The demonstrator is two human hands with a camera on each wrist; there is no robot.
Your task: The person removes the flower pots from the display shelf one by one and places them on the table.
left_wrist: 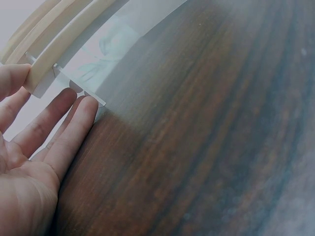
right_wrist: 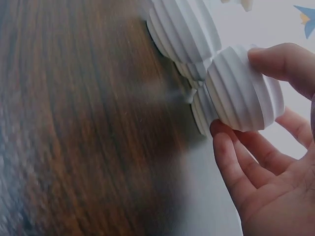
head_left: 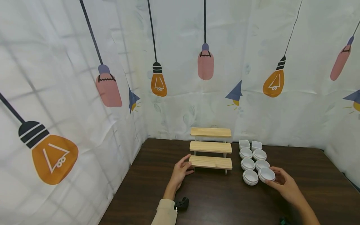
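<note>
A three-step wooden shelf [head_left: 211, 147] stands at the back middle of the dark table [head_left: 213, 200]. My left hand [head_left: 189, 164] is at the left end of its lowest step: the thumb [left_wrist: 12, 78] lies against the plank end and straight fingers [left_wrist: 74, 113] touch the white leg. To the right, my right hand [head_left: 274, 177] holds a white ribbed bowl [head_left: 266, 174] just above the table, thumb [right_wrist: 280, 61] on its rim and fingers [right_wrist: 231, 157] under its side [right_wrist: 246, 93].
Several more white ribbed bowls [head_left: 250, 177] sit in two rows right of the shelf, with two square white cups [head_left: 244, 144] behind them. A black wrist device [head_left: 182, 203] is on my left arm. Lamp-print curtains [head_left: 180, 93] close off the back and the left side.
</note>
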